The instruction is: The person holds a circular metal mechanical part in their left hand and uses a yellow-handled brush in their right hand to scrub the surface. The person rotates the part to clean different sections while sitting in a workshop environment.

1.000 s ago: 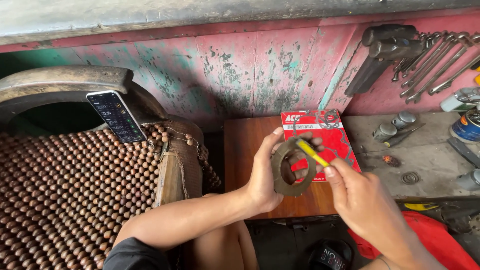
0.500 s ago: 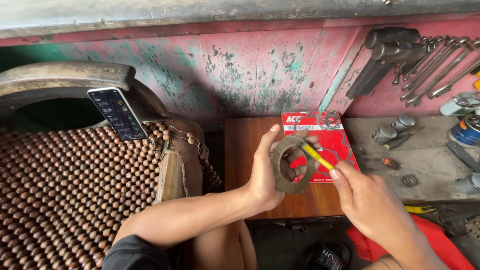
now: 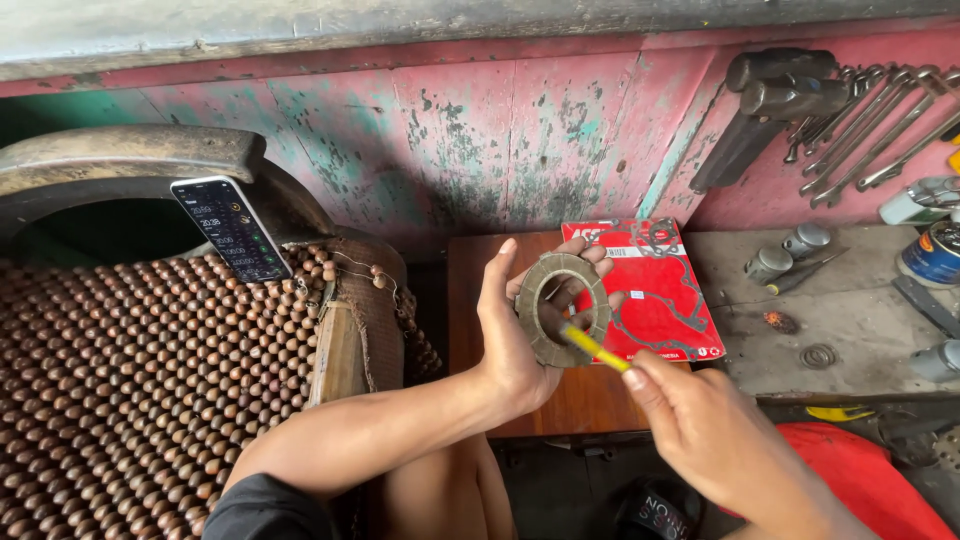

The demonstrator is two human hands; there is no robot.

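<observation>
My left hand (image 3: pixel 515 330) holds a flat brown ring-shaped disc (image 3: pixel 560 308) upright by its rim, above a small brown wooden table (image 3: pixel 478 300). My right hand (image 3: pixel 705 435) grips a thin yellow tool (image 3: pixel 594 347) whose tip touches the lower edge of the ring. Behind the ring, a red packet of gaskets (image 3: pixel 655 290) lies on the table's far right part.
A seat covered in brown wooden beads (image 3: pixel 140 380) fills the left, with a phone (image 3: pixel 232 230) leaning at its back. Wrenches (image 3: pixel 870 125) and hammers (image 3: pixel 765 100) hang on the pink wall. A grey bench (image 3: pixel 860 320) at right carries cans, small cylinders and a washer.
My left hand has lifted the ring up and slightly left. The yellow tool has shifted from the ring's upper right edge down to its lower edge.
</observation>
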